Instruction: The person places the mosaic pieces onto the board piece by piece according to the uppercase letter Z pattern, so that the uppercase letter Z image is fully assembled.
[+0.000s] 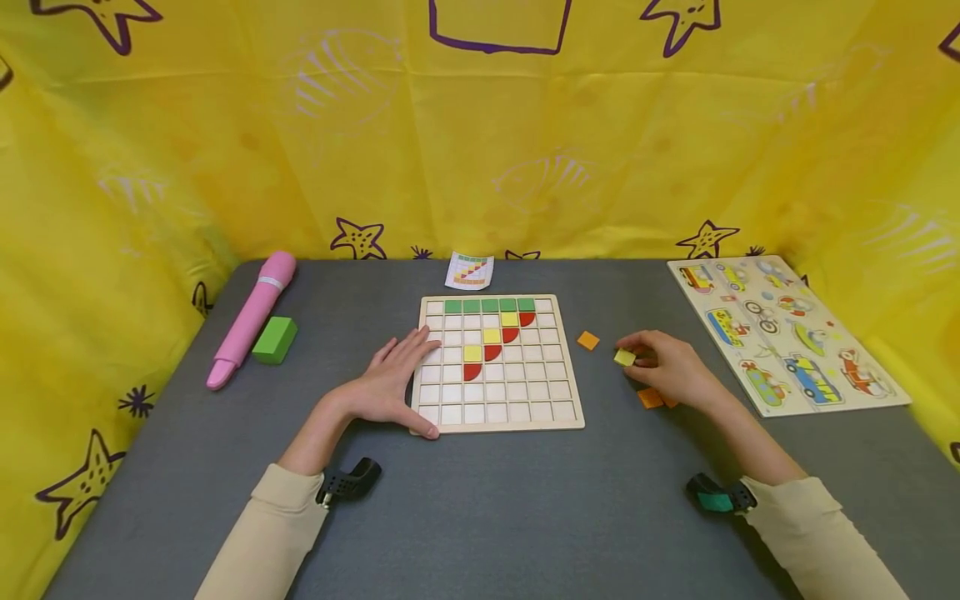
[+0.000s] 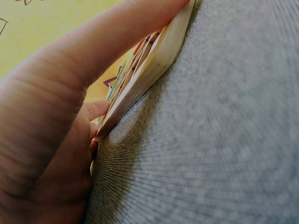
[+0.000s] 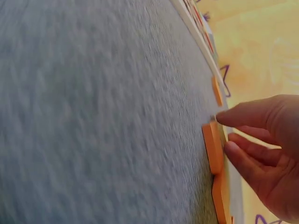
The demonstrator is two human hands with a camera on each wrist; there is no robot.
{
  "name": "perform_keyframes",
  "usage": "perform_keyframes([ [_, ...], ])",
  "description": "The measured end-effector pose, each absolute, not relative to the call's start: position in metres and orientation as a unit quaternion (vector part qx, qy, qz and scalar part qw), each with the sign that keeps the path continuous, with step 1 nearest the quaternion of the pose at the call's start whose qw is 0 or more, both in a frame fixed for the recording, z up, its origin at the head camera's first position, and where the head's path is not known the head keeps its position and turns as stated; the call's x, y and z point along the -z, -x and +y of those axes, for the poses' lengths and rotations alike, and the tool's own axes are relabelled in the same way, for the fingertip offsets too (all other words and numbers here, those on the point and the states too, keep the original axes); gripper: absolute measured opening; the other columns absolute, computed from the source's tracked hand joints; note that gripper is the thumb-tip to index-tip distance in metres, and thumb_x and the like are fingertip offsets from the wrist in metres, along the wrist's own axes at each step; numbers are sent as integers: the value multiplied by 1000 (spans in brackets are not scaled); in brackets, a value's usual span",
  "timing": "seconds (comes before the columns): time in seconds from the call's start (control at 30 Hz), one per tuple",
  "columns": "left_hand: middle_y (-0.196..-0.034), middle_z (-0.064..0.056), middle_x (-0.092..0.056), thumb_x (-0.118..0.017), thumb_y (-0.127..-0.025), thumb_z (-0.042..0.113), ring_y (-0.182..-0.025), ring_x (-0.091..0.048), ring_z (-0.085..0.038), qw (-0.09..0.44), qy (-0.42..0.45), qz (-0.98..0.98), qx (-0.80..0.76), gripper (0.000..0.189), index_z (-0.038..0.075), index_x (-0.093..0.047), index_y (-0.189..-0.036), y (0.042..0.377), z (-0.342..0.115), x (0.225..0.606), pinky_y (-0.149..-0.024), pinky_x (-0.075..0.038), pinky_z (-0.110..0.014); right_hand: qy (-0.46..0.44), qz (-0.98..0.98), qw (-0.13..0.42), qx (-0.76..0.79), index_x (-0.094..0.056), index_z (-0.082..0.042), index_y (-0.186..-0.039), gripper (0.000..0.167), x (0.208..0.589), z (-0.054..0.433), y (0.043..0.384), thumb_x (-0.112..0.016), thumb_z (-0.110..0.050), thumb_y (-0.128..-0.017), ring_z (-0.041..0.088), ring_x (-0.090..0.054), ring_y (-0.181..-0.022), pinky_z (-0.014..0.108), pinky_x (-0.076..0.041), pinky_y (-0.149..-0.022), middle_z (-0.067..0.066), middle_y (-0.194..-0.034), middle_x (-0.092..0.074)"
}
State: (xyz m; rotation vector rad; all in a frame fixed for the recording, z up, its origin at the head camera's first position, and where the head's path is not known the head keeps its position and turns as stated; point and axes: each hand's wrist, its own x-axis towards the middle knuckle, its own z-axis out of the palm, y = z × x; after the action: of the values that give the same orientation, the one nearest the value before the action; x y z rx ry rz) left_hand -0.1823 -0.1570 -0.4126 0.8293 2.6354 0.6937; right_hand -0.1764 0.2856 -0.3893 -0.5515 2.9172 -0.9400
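Note:
A wooden grid board (image 1: pixel 498 422) lies mid-table. Its top row bears several green square tiles (image 1: pixel 490 306); below runs a diagonal of yellow tiles (image 1: pixel 491 336) and red quarter-round tiles (image 1: pixel 492 352). My left hand (image 1: pixel 386 387) rests at the board's left side with fingers extended and spread, the thumb (image 2: pixel 135 23) along the near corner. To the board's right, my right hand (image 1: pixel 670 367) pinches a small yellow square tile (image 1: pixel 624 357) between thumb and fingers. Orange tiles (image 1: pixel 650 398) lie just below that hand, and another orange tile (image 1: pixel 588 340) sits nearer the board.
Behind the board lies a small pattern card (image 1: pixel 470 272). A pink microphone-shaped toy (image 1: pixel 255 317) and a green block (image 1: pixel 274 340) are at the left. A wooden picture puzzle board (image 1: pixel 787 333) occupies the right, near the right forearm. Yellow patterned cloth (image 1: pixel 480 150) encloses the table's back and sides.

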Motion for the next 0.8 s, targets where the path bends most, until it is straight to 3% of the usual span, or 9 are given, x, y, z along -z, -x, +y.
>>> perform_keyframes([
  [0.23,-163,-12,2,-78,-60,71,-149,3,-28,147,-288,915,-242,131,10,-14,-156,183,-157,414,-115,4,-51,181,935,-2,306,-66,0,-115,31,395,274,177,-74,-4,-85,29,-62,-92,44,-53,-81,15,-105,-65],
  [0.5,-163,-11,2,-77,-60,72,-149,2,-28,147,-287,918,-233,131,11,-13,-156,183,-156,413,-115,3,-51,208,923,1,324,-66,-5,-116,33,399,263,175,-76,-7,-84,26,-62,-99,44,-53,-83,10,-110,-67],
  [0.8,-163,-11,2,-78,-60,71,-148,2,-29,149,-284,917,-237,130,10,-14,-156,182,-157,412,-115,3,-52,211,928,-29,304,-69,-5,-111,30,401,263,175,-77,-9,-82,22,-62,-87,36,-52,-75,6,-97,-67],
])
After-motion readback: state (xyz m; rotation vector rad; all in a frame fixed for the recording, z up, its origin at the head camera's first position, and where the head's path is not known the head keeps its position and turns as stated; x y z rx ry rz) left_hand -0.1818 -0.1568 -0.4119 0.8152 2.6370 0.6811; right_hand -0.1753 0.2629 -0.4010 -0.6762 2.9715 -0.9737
